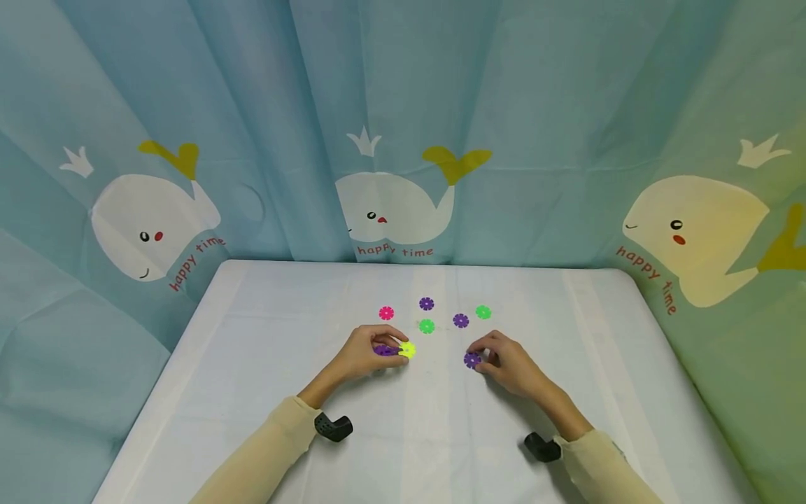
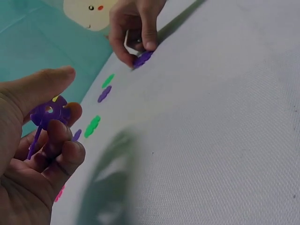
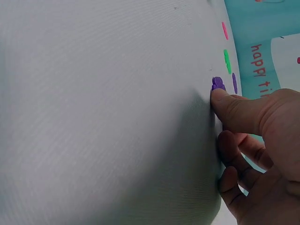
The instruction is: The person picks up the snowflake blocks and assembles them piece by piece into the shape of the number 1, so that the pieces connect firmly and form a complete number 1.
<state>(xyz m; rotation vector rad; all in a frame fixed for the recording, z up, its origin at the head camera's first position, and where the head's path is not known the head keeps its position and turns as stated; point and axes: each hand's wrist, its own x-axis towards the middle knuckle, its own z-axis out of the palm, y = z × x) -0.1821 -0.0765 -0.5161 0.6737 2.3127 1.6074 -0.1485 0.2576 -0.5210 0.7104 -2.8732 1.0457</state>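
Note:
My left hand [image 1: 368, 352] holds a small cluster of joined notched plastic discs above the table, with purple discs [image 2: 50, 112] and a yellow disc [image 1: 408, 349] at its fingertips. To the right, my right hand [image 1: 508, 360] pinches one purple notched disc [image 1: 472, 360] between thumb and fingers at the tabletop. The right wrist view shows this purple disc [image 3: 218, 84] beyond the thumb tip, partly hidden. A gap of bare cloth lies between the two hands.
Beyond the hands lie loose discs on the white table [image 1: 264, 336]: a pink disc [image 1: 386, 313], two purple discs [image 1: 426, 304] and two green discs [image 1: 427, 326]. Behind the table hangs a blue-green curtain [image 1: 535, 196] with printed whales.

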